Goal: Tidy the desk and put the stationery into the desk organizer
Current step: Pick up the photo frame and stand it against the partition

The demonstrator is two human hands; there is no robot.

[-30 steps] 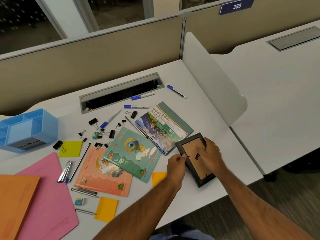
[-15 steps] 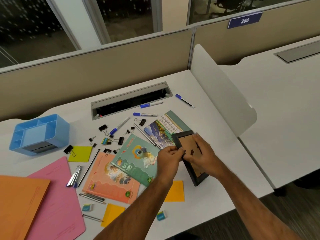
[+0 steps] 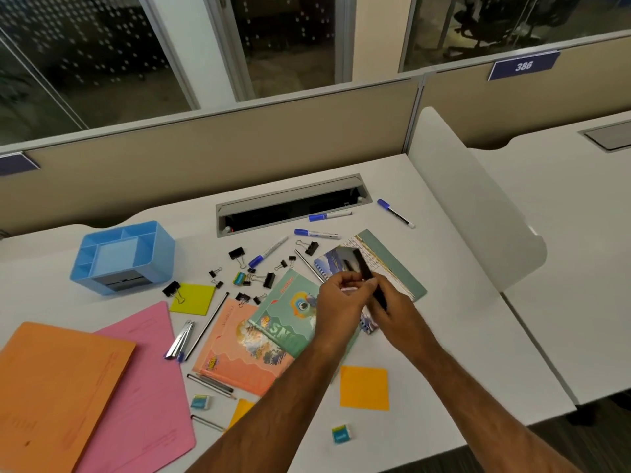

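head: both hands (image 3: 367, 295) around frame (image 3: 362, 266)

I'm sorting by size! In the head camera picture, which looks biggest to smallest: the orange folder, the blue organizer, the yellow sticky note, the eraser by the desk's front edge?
1. orange folder
2. blue organizer
3. yellow sticky note
4. eraser

The folder lies nearer the camera, which inflates it somewhat.

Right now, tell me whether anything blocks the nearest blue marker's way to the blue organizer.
Nothing tall does. Only small binder clips lie on the desk between the blue marker and the open-topped organizer; lifting the marker clears them.
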